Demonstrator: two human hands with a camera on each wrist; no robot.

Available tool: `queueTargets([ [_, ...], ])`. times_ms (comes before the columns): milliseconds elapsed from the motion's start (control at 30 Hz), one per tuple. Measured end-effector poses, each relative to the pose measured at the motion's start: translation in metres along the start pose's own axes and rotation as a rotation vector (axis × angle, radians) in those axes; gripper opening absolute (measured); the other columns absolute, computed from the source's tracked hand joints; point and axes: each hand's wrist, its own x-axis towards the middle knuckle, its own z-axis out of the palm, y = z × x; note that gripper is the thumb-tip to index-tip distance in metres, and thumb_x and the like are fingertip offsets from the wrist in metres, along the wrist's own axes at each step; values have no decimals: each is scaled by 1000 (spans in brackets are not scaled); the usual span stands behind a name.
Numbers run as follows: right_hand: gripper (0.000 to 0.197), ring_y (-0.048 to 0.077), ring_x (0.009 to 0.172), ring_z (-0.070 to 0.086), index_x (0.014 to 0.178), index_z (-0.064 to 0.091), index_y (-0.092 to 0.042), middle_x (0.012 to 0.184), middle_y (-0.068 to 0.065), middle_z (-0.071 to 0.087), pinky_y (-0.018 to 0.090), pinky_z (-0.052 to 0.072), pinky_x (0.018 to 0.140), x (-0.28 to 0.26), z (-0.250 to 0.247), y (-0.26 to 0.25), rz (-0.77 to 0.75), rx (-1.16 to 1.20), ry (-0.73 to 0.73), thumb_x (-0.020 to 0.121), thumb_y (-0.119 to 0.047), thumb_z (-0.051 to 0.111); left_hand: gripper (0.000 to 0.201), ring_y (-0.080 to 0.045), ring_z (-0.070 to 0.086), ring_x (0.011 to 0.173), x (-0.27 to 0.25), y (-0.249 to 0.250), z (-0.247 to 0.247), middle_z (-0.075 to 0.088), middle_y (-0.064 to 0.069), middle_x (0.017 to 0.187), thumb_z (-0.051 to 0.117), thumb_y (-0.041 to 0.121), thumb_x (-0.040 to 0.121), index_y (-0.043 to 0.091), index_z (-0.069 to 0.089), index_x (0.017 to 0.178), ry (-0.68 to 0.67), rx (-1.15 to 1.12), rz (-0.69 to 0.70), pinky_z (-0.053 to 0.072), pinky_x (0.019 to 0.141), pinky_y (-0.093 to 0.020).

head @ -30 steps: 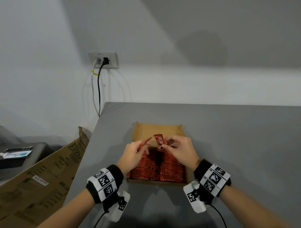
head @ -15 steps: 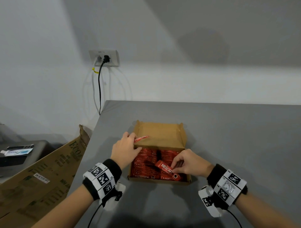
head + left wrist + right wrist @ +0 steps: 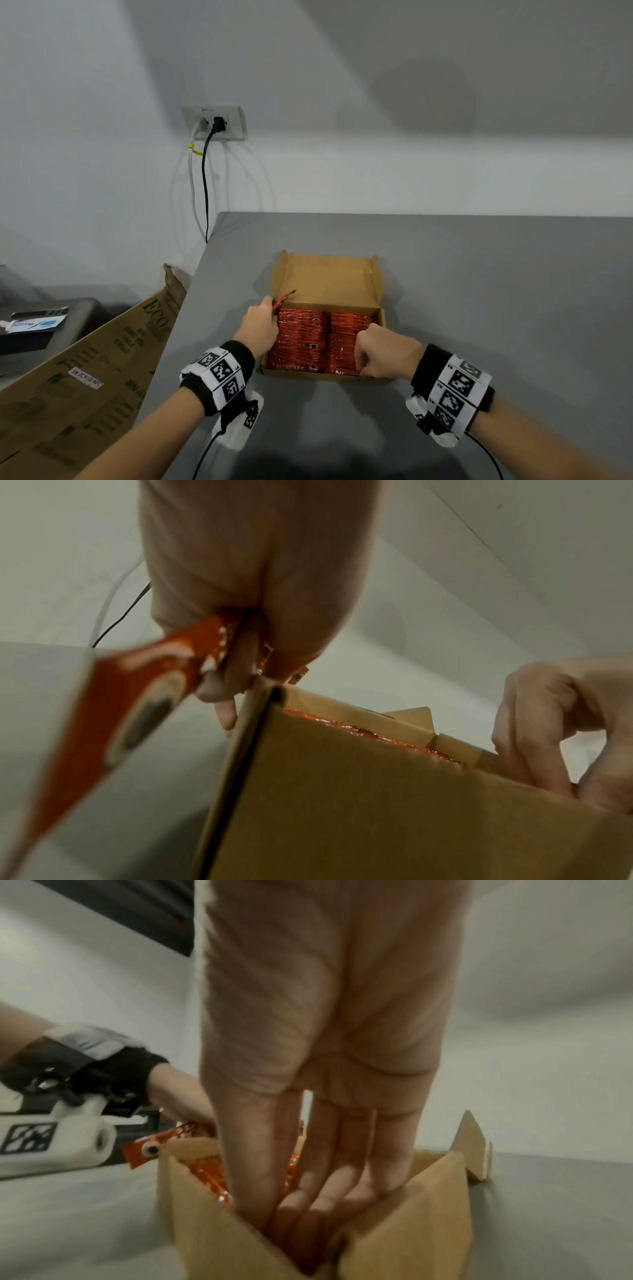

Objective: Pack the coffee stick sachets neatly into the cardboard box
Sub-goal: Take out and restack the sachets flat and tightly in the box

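The open brown cardboard box (image 3: 328,281) sits on the grey worktop (image 3: 479,291) toward its left edge, near the person, its lid flap folded back toward the far edge. Two rows of red coffee stick sachets (image 3: 322,339) fill its near part, each stick lying crosswise, its long axis running left to right; the far part of the box floor shows bare cardboard.

The left hand (image 3: 259,325) rests against the box's left wall and pinches one loose red sachet (image 3: 284,298) by an end; the left wrist view shows the stick (image 3: 143,674) caught between curled fingers, its free length hanging outside the wall. From the head view it slants up and toward the far right, over the box's left rim.

The right hand (image 3: 383,353) is at the near right corner of the box. The right wrist view shows its fingers (image 3: 329,1177) straight and close together, pushed down inside the corner between the cardboard wall and the packed sticks, holding nothing that shows.

The turning point, as I judge it: the held stick lies on the left, askew to the rows, so the left hand is the nearer one and must swing it level and crosswise before laying it into the left row, likely at its far end beside the bare floor
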Motion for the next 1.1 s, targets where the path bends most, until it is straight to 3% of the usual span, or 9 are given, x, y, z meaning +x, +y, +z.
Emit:
queueTargets([
  [133,17,33,88,64,85,67,3,95,17,68,38,54,79,7,0,-17,17,-125,7,82,4,50,19,-27,56,80,2,-1,2,57,-17,95,36,6,96,2,47,111,7,0,-31,49,73,-35],
  [267,16,33,80,63,84,63,6,93,22,66,42,55,75,12,-3,-23,37,-148,-40,82,9,47,27,-36,57,100,-6,4,-5,49,-17,114,44,15,96,6,43,122,34,57,-26,47,86,-40],
  [400,9,10,48,56,84,68,5,76,11,67,21,52,51,13,-16,-17,108,-15,-154,81,-1,63,24,-32,58,86,-16,21,-21,41,-9,109,45,25,96,10,44,116,170,107,122,48,76,-37],
  [467,9,14,52,59,84,68,6,78,13,68,21,51,52,13,-16,-21,113,-19,-168,82,-2,63,14,-28,53,82,-15,28,-22,42,-8,99,41,15,96,7,47,106,145,66,175,42,74,-33],
  [600,12,34,83,67,88,63,6,94,23,66,24,45,50,12,-10,-32,123,-130,-141,81,8,53,16,-22,44,83,-13,35,-15,42,-7,92,39,3,94,-1,53,100,96,4,231,27,68,-22],
  [767,9,19,56,60,86,66,7,92,22,70,30,56,63,13,-16,-20,132,11,-176,81,-1,65,14,-18,49,79,-12,28,-13,46,2,82,49,3,88,0,62,89,-1,41,292,32,65,-18],
  [867,11,11,48,56,84,68,5,85,19,70,24,53,58,14,-16,-17,118,68,-106,81,-5,68,10,-5,50,66,-15,26,-11,55,6,73,68,9,80,14,64,73,-144,44,312,40,58,-9],
  [967,8,12,47,54,82,68,6,84,19,70,22,51,55,15,-9,-21,100,36,-134,81,-1,65,21,-3,50,63,-17,25,-2,60,2,73,74,11,76,20,59,64,-307,112,285,43,58,-10],
  [1100,8,9,48,53,85,69,4,85,17,71,21,50,56,16,-10,-19,70,26,-97,83,-3,65,10,-14,52,67,-17,28,3,59,-5,73,57,7,85,4,64,79,-140,43,290,50,69,-26],
])
